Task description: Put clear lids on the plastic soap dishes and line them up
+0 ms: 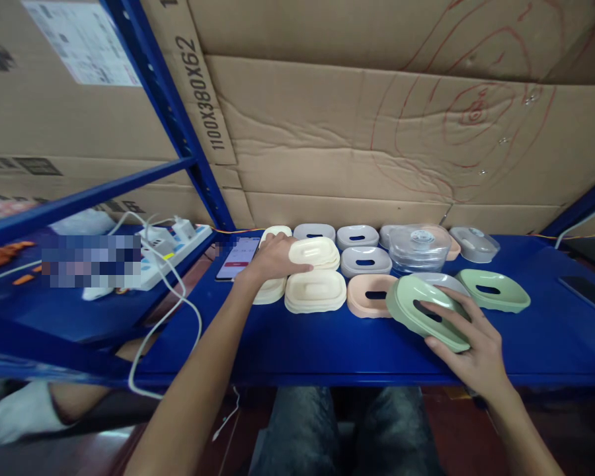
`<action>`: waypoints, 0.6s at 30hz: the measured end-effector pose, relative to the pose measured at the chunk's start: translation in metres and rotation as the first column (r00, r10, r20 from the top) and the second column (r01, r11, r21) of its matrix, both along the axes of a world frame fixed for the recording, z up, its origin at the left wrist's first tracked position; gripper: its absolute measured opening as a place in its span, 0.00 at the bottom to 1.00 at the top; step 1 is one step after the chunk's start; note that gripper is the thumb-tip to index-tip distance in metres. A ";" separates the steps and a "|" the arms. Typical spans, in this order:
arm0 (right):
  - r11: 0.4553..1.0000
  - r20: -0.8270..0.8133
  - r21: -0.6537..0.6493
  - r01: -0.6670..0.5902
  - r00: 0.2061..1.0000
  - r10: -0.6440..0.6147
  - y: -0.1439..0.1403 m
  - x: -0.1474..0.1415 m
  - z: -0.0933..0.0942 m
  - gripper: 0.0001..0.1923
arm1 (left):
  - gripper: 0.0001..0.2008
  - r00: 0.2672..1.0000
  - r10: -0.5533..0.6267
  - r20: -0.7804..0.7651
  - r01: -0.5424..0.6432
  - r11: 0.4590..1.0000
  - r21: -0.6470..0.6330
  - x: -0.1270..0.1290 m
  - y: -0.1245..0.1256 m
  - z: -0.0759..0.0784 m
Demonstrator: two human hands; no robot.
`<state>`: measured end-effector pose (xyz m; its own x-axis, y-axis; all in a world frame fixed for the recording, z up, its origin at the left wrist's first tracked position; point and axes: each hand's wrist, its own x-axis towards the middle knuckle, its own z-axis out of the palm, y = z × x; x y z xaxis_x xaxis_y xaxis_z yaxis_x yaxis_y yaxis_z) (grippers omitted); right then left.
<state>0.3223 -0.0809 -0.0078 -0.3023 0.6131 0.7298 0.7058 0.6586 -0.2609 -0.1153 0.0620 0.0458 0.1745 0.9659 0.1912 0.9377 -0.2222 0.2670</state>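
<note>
My right hand [476, 344] grips a light green oval plastic cover [406, 304] with a dark slot, tilted above the blue shelf [377, 357]. The thumb is at its near edge and the fingers lie over the slot. On the left, my left hand [276, 256] is closed around the left end of a cream oval plastic piece [316, 251]; some fingertips are hidden. In front of it sits a cream stack [316, 291], and more cream pieces [270, 291] lie partly under my wrist. A peach slotted cover [369, 295] rests between the cream stack and the green cover.
Behind are several grey slotted covers [357, 236] and clear plastic containers [420, 248]. Another green cover [498, 287] sits at right. A phone [237, 256] lies at left, near a power strip [153, 261] with a loose white cable [198, 317]. Cardboard [327, 132] backs the shelf.
</note>
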 end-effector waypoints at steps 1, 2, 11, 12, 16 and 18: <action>1.000 0.001 0.001 0.002 1.000 -0.002 0.000 0.000 0.000 0.21 | 0.38 1.000 -0.013 -0.015 0.013 1.000 -0.018 0.001 0.000 0.001; 1.000 0.003 0.001 0.005 1.000 -0.005 0.000 0.000 0.000 0.21 | 0.38 0.999 -0.025 -0.027 0.025 0.999 -0.034 0.001 -0.001 0.002; 1.000 -0.007 -0.004 0.004 1.000 -0.004 0.001 0.000 -0.001 0.22 | 0.38 0.996 -0.044 0.082 0.046 0.998 -0.034 0.002 -0.003 0.005; 1.000 -0.009 -0.002 0.004 1.000 -0.004 0.001 0.000 -0.001 0.22 | 0.38 0.995 -0.050 0.090 0.054 0.998 -0.036 0.003 -0.003 0.005; 1.000 -0.015 0.004 0.010 1.000 -0.010 0.000 0.000 -0.001 0.22 | 0.40 0.994 -0.051 0.096 0.055 0.997 -0.047 0.006 -0.007 0.007; 1.000 -0.013 -0.002 0.012 1.000 -0.012 0.000 0.000 0.000 0.22 | 0.40 0.996 -0.038 0.081 0.042 0.998 -0.044 0.008 -0.008 0.007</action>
